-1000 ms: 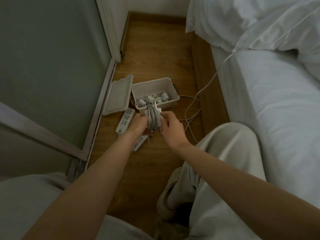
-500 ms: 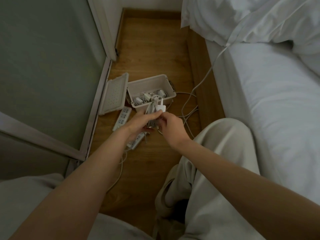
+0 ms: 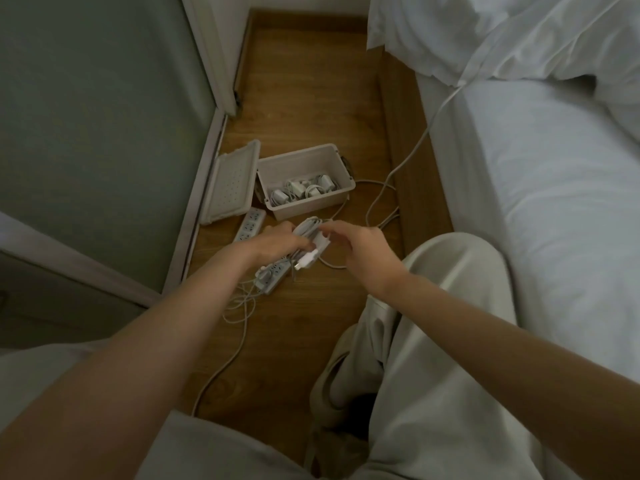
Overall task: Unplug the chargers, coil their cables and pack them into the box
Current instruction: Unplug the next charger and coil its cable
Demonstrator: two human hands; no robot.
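At mid-frame the left hand point(image 3: 277, 241) grips a coil point(image 3: 309, 234) of white cable with its charger, fingers curled round it, just below the open box point(image 3: 311, 204). The right hand point(image 3: 362, 252) reaches to the coil's right edge with bent fingers; whether they pinch it cannot be told. Packed chargers point(image 3: 301, 190) lie in the box, its lid point(image 3: 230, 183) just left of it, and strips point(image 3: 250, 226) lie under the hands.

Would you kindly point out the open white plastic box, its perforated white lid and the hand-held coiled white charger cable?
open white plastic box point(image 3: 308, 204): head view, front wall.
perforated white lid point(image 3: 228, 181): head view, dotted inner face.
coiled white charger cable point(image 3: 306, 226): head view, upper loops.
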